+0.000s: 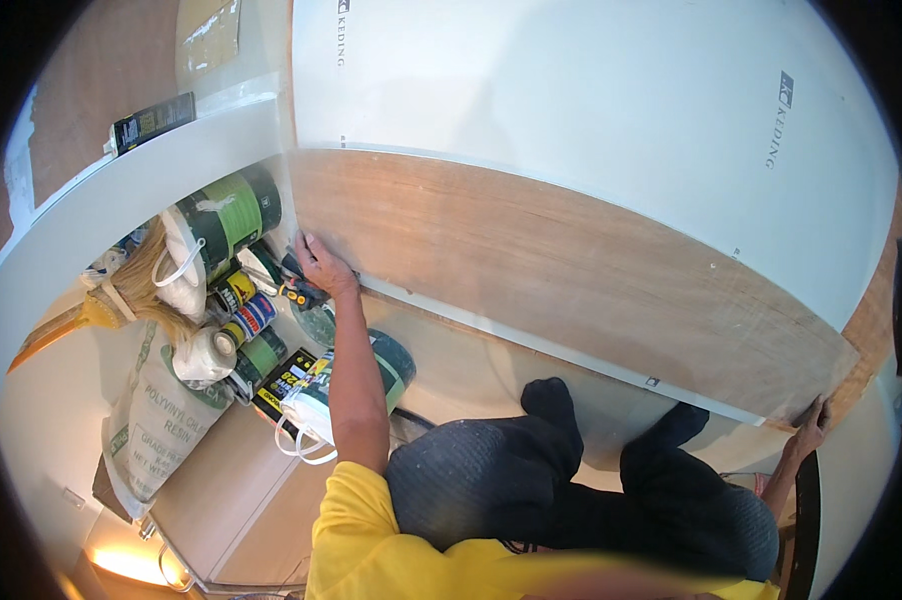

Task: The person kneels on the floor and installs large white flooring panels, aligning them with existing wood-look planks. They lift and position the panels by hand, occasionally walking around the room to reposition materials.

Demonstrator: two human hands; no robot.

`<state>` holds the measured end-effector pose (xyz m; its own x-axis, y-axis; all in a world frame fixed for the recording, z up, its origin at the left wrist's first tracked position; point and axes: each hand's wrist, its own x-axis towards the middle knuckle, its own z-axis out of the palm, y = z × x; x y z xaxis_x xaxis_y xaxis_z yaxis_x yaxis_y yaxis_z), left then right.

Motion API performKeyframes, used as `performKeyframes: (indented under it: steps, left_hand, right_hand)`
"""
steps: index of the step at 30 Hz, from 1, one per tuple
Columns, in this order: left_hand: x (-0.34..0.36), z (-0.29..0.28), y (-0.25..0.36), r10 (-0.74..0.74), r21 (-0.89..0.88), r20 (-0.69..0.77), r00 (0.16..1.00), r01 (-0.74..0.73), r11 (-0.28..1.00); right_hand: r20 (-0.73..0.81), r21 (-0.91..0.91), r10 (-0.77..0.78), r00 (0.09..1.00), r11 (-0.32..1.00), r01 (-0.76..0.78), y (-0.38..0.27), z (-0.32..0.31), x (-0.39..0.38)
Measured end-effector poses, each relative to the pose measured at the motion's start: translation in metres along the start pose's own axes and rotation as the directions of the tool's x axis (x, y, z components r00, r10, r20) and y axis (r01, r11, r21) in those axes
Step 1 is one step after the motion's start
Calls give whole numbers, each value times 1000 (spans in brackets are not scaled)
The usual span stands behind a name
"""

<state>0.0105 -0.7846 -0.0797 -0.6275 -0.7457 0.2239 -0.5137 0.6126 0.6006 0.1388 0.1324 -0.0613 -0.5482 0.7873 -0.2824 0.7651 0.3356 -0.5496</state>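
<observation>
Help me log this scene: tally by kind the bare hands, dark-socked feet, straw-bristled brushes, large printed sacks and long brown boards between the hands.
Bare hands, left and right: 2
Dark-socked feet: 2
Straw-bristled brush: 1
Large printed sack: 1
Long brown board: 1
Total: 7

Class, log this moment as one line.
left hand: at brown panel, left end | right hand: at its right end | buckets: left side

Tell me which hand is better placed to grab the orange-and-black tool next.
Left, I'd judge: the left hand is right beside the tool, while the right hand is at the far right end of the board.
</observation>
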Motion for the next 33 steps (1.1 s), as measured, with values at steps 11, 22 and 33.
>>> performKeyframes:
  steps: [11,22,33]
  left_hand:
    - [1,2,-2,-38,126,-58,998,45,991]
    - [0,2,9,-65,87,-21,998,67,994]
    - [0,2,7,-71,87,-15,997,72,994]
  right_hand:
    - [-32,-47,-12,999,999,10,-3,3,-5]
    - [-4,-14,-43,999,999,43,5,0,0]
    - [-15,-23,-24,1000,999,24,-2,2,-4]
